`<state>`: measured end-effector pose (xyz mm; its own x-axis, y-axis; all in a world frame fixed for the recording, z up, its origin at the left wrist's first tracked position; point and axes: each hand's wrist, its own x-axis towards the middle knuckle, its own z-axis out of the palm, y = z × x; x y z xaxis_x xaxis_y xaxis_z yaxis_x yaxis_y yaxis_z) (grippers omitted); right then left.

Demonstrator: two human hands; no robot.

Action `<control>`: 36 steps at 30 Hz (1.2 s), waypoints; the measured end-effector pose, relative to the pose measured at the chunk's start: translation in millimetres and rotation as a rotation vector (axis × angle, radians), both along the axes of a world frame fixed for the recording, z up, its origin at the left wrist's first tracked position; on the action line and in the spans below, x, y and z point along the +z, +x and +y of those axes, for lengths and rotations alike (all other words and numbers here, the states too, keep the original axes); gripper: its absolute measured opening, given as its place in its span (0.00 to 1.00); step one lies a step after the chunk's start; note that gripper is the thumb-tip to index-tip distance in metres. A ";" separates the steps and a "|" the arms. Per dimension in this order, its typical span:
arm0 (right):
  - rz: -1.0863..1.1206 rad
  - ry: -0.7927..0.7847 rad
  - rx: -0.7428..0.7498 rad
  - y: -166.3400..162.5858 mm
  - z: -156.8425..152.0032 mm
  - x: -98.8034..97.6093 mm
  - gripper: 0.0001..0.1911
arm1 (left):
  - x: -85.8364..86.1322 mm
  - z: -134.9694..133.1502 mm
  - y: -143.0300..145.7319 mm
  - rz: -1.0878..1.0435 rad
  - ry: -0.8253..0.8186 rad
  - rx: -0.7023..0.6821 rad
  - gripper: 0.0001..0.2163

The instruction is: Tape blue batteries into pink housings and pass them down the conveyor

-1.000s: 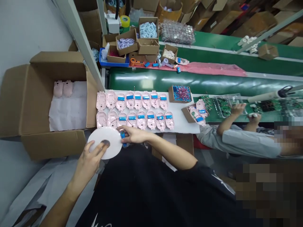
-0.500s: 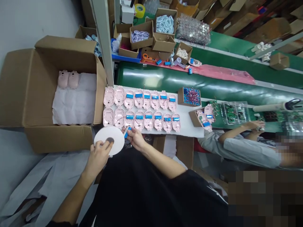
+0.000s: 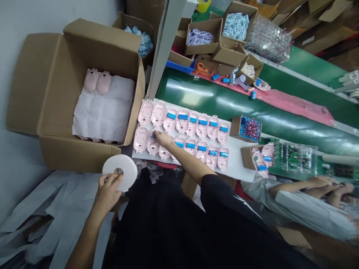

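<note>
My left hand [image 3: 107, 189] grips a large white roll of tape [image 3: 128, 169], fingers at its centre hole, in front of the work surface. My right hand [image 3: 162, 139] reaches into a pink plastic shell [image 3: 153, 148] in the near row. Its fingertips are closed on a blue battery [image 3: 153, 135], mostly hidden by the hand. Two rows of open pink shells lie on the white board [image 3: 238, 158]. Most to the right hold a blue battery with thin wires; the leftmost shells, such as the near-left shell [image 3: 141, 140], hold none.
At left stands an open carton [image 3: 81, 157] with two pink shells on white sheeting. A metal post [image 3: 165, 48] rises behind the board. A box of wired batteries [image 3: 235, 129] and a box of shells [image 3: 246, 158] sit right. A co-worker's hands [image 3: 322, 182] are farther right.
My right hand has moved from beside the tape roll to the near-row shell, carrying the blue battery. The tape roll and left hand are now apart from it. The view has shifted.
</note>
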<state>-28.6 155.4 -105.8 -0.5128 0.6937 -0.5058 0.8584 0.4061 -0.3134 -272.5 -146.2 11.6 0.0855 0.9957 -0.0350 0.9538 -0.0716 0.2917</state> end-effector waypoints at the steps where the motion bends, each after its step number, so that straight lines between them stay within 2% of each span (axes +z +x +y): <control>1: -0.039 0.011 0.032 -5.4 -0.2 -2.2 0.21 | -1.7 -1.9 -0.8 -0.003 0.004 0.011 0.25; 5: -0.098 0.060 0.101 -19.4 1.4 -8.9 0.20 | -6.9 -4.1 -6.7 -0.020 0.005 0.023 0.24; 11: -0.115 0.060 0.092 -31.1 -8.8 -15.1 0.25 | -17.0 6.2 -3.9 -0.089 -0.012 0.068 0.24; 14: -0.095 0.042 0.071 -33.9 -6.3 -5.0 0.25 | -22.0 19.5 11.6 -0.122 0.043 0.132 0.25; 16: -0.075 0.036 0.056 -28.2 -3.7 9.9 0.25 | -21.3 29.2 23.5 -0.124 0.093 0.174 0.25; 18: -0.003 0.068 0.012 -12.3 -9.1 30.4 0.31 | -16.2 37.9 34.5 -0.123 0.148 0.204 0.27; 20: 0.216 0.079 -0.111 12.9 -29.5 52.6 0.36 | -8.0 46.6 45.5 -0.116 0.215 0.233 0.29; 21: 0.374 0.032 -0.193 27.2 -45.7 63.1 0.37 | -3.4 51.8 51.8 -0.108 0.255 0.241 0.30; 23: 0.707 -0.216 -0.329 54.0 -86.8 81.2 0.40 | 5.9 65.8 66.8 -0.091 0.321 0.200 0.30; 26: 1.025 -0.682 -0.434 79.8 -150.0 100.1 0.43 | 19.2 96.8 93.8 -0.099 0.361 0.002 0.29; 28: 1.121 -0.770 -0.538 90.8 -176.5 106.4 0.35 | 28.3 122.7 112.1 -0.123 0.395 -0.059 0.30; 30: 1.138 -0.719 -0.605 107.7 -182.8 107.6 0.27 | 36.7 150.6 131.3 -0.142 0.457 -0.026 0.31; 32: 1.162 -0.661 -0.631 136.9 -172.2 106.7 0.25 | 43.0 175.3 155.5 -0.140 0.524 -0.027 0.33; 34: 1.224 -0.640 -0.618 174.9 -153.5 107.0 0.32 | 47.2 190.1 187.6 -0.107 0.578 -0.140 0.33; 36: 1.262 -0.645 -0.539 212.2 -134.3 108.8 0.37 | 50.3 193.5 226.1 -0.063 0.600 -0.286 0.32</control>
<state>183.6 21.1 3.0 -0.5943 0.7724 -0.2239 -0.1030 -0.3492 -0.9314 -46.4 47.3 61.9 0.3329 0.7790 0.5314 0.8555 -0.4865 0.1774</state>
